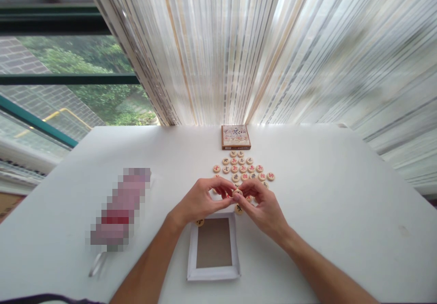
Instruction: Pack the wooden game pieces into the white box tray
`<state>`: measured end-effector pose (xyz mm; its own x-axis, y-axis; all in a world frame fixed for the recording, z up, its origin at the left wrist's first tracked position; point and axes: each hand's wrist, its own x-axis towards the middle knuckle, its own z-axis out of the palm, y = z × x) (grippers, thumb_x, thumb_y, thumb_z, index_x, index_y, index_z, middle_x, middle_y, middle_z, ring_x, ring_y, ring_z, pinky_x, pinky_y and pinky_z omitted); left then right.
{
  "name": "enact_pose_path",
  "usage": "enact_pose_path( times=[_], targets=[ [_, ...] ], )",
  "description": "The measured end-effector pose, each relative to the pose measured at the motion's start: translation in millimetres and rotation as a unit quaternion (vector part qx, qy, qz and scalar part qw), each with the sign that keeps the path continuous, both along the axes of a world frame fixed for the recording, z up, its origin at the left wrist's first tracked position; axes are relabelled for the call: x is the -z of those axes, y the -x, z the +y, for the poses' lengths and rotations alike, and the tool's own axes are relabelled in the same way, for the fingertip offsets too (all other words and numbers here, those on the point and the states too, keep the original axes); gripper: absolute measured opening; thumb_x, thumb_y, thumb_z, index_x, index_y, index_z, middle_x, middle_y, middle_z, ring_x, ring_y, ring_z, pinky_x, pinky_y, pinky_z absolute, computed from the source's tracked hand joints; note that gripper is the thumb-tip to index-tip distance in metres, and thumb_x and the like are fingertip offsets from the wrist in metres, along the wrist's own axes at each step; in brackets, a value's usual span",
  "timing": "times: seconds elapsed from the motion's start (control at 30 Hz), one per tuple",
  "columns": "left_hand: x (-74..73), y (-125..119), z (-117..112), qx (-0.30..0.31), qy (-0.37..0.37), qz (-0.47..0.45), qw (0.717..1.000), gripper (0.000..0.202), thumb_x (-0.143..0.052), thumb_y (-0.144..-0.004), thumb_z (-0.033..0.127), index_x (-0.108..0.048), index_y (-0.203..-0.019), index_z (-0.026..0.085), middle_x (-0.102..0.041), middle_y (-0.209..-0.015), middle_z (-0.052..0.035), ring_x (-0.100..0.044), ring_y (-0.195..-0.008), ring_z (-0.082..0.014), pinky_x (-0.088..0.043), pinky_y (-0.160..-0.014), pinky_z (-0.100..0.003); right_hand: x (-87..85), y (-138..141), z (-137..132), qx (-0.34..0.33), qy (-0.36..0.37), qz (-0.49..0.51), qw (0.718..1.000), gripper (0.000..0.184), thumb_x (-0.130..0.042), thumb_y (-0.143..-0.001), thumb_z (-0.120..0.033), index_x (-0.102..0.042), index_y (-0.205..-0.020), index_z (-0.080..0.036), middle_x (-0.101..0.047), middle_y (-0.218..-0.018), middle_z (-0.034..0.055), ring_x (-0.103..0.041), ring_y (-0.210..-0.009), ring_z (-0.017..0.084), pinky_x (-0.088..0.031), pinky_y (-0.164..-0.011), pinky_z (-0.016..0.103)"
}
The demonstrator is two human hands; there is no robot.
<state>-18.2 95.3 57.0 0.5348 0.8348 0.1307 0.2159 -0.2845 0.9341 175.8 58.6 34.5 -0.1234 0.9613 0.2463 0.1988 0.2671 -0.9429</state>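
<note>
Between the fingertips of both hands is a round wooden Chinese chess piece point(237, 193), raised above the table. My left hand point(206, 198) pinches it from the left; my right hand point(260, 202) pinches it from the right, thumb in front. Several more pieces with red or black characters, such as a red one point(244, 176), lie flat in rows just beyond the hands. Some are partly hidden by my fingers. One black-marked piece point(239, 209) is below the held one. Under my left wrist, another piece point(200, 222) rests at the corner of an open white box tray point(235, 245).
A Chinese chess box lid point(236, 137) lies at the back of the white table point(341, 213). On the left is a blurred-out pink object point(119, 208) with a pale strap. Striped curtains point(218, 49) hang behind the table, beside a window point(75, 81) at left.
</note>
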Motion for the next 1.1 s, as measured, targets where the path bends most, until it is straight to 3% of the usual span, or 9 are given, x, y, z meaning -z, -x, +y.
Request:
enact_pose_path(
  times=[0.3,0.53,0.73,1.1],
  targets=[
    [-1.7,0.0,-0.5,0.006,0.000,0.006,1.000,0.021,-0.073,-0.083,0.030,-0.072,-0.100,0.018,-0.072,-0.091,-0.0039,-0.063,-0.079,-0.0148,-0.054,-0.077,-0.027,-1.2,-0.1,0.3,0.000,0.014,0.002,1.000,0.012,-0.062,-0.094,-0.033,-0.061,-0.091,-0.021,-0.066,-0.084,0.0026,-0.067,-0.076,0.017,-0.055,-0.068,0.028],
    [0.1,2.2,0.6,0.003,-0.006,0.006,1.000,0.026,-0.072,-0.083,0.030,-0.068,-0.105,0.016,-0.071,-0.085,-0.0034,-0.063,-0.079,-0.0152,-0.054,-0.079,-0.028,3.0,0.5,-2.1,-0.020,0.012,0.035,0.999,0.012,-0.053,-0.098,-0.027,-0.061,-0.107,-0.022,-0.067,-0.097,0.0053,-0.068,-0.087,0.018,-0.058,-0.079,0.031],
    [1.5,2.9,1.5,-0.005,-0.008,0.010,1.000,0.026,-0.072,-0.083,0.028,-0.068,-0.105,0.016,-0.072,-0.089,-0.0041,-0.064,-0.080,-0.0152,-0.054,-0.079,-0.027,-1.5,1.7,-3.9,-0.042,0.003,0.037,0.998,0.021,-0.058,-0.094,-0.019,-0.058,-0.115,-0.023,-0.065,-0.103,0.0055,-0.067,-0.087,0.017,-0.057,-0.079,0.030],
    [-2.7,11.6,5.7,-0.019,-0.009,0.041,0.999,0.018,-0.067,-0.087,0.031,-0.070,-0.100,0.018,-0.071,-0.092,-0.0027,-0.062,-0.079,-0.0138,-0.051,-0.077,-0.025,1.1,1.6,-3.3,-0.044,-0.027,0.026,0.998,0.019,-0.058,-0.094,-0.016,-0.064,-0.109,-0.025,-0.063,-0.105,0.0056,-0.065,-0.096,0.019,-0.056,-0.083,0.034]
  ],
)
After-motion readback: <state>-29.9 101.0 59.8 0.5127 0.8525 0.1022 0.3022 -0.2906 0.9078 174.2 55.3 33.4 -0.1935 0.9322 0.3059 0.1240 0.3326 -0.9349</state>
